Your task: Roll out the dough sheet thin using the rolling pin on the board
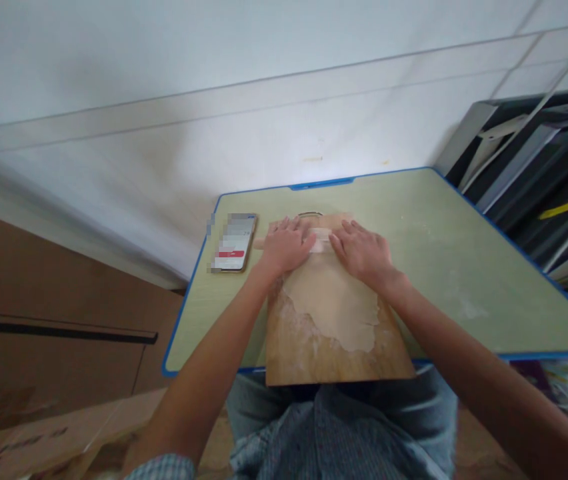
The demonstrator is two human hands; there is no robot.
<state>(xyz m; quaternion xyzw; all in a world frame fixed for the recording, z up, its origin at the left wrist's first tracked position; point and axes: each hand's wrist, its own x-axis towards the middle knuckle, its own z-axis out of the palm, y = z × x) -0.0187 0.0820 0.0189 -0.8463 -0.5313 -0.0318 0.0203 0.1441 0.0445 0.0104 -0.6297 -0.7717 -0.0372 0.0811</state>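
Note:
A thin, ragged-edged sheet of dough [339,307] lies on a wooden board [304,363], whose near edge juts past the table's front. Across the far part of the dough lies a floury rolling pin [321,239], with a handle sticking out on the left. My left hand [287,245] presses on the pin's left part, fingers curved over it and thumb pointing inward. On its right part rests my right hand [361,250], thumb toward the middle. Both palms hide the ends of the roller, and only its whitish middle shows between them.
A phone [234,243] with a lit screen lies left of the board on the blue-edged table [444,267]. Behind the table stands a white wall [264,147]. Dark flat panels [529,160] lean at the right, and brown boxes [54,347] stand at the left.

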